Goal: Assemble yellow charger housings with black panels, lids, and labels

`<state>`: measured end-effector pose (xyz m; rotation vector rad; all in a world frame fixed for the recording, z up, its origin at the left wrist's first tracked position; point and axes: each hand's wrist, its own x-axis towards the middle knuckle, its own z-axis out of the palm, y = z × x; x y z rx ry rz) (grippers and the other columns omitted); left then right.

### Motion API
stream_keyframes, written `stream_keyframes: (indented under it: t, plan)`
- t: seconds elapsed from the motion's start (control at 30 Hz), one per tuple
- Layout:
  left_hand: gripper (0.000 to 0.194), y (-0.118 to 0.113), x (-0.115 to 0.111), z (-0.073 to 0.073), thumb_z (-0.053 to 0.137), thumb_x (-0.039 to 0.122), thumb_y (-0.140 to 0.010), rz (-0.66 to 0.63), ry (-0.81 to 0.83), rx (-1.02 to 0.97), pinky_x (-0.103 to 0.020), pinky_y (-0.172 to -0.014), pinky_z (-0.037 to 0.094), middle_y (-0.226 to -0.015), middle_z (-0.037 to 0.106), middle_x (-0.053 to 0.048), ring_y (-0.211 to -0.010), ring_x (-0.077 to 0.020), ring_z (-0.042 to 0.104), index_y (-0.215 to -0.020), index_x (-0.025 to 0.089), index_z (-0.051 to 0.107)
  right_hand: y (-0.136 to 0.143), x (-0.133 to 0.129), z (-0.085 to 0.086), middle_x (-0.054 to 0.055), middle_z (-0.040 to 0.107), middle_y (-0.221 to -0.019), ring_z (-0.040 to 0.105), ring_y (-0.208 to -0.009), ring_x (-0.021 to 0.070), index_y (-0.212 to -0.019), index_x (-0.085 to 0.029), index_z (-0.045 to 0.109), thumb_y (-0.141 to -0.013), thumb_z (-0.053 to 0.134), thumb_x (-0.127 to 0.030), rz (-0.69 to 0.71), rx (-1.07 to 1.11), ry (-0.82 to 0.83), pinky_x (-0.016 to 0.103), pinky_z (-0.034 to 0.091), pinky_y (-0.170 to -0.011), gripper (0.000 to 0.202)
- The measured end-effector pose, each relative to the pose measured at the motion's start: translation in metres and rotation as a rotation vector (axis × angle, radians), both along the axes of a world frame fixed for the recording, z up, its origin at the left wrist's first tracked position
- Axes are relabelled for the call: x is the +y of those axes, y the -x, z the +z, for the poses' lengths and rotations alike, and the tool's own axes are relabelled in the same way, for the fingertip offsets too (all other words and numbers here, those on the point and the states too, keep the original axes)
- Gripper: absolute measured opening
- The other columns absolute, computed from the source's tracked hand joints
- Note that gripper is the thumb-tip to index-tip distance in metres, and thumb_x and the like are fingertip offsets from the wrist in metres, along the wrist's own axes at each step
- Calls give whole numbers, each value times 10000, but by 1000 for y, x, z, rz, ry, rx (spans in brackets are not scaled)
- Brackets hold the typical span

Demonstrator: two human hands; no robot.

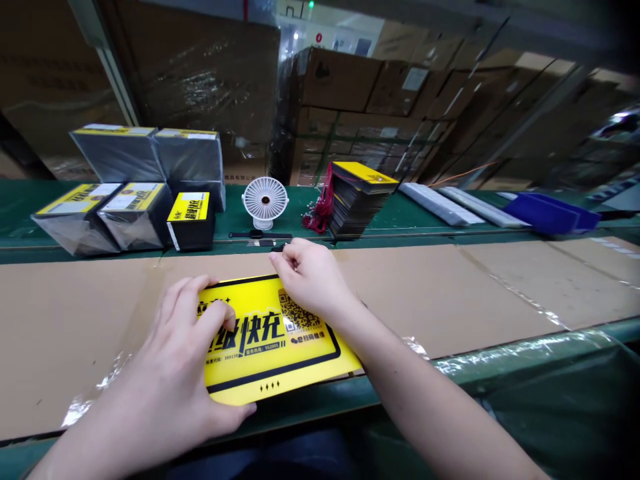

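A yellow sign card (260, 373) with a black border, large black characters and a QR code lies tilted in front of me, over the cardboard. My left hand (185, 347) grips its left side, thumb at the lower edge and fingers across the top and face. Over the card's upper right corner, my right hand (310, 277) is closed in a pinch. A small dark thing (278, 247) shows at its fingertips, too little to name. The right forearm crosses the card's right edge.
Cardboard sheets (400, 293) cover the bench. Along the green back strip stand wrapped card stacks (135, 210), a black-and-yellow stack (193, 223), a white fan (265, 200), a card stack (357, 200) with red cords (323, 203), and blue bins (550, 213). Cartons (345, 80) rise behind.
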<state>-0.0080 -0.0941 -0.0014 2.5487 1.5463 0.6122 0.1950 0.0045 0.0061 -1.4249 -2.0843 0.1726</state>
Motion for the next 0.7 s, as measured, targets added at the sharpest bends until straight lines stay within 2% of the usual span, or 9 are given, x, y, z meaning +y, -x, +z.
stream_keyframes:
  t: [0.37,0.7]
  plan:
    - [457,0,-3,5,688,408,-628,-9,-56,-12,-483,-1013,356,-1317,312,-147,-1297,-340,246,-957,206,443,0,1,-3,-40,402,-582,370,-531,81,-522,-171,385,-855,552,-322,4,123,-54,261,242,-526,402]
    - [416,2,-2,3,691,360,-637,-62,-205,-36,-504,-992,361,-1314,328,-173,-1257,-364,293,-937,187,460,0,-4,1,-45,369,-563,363,-519,77,-512,-172,351,-840,566,-258,30,204,-99,256,249,-519,401]
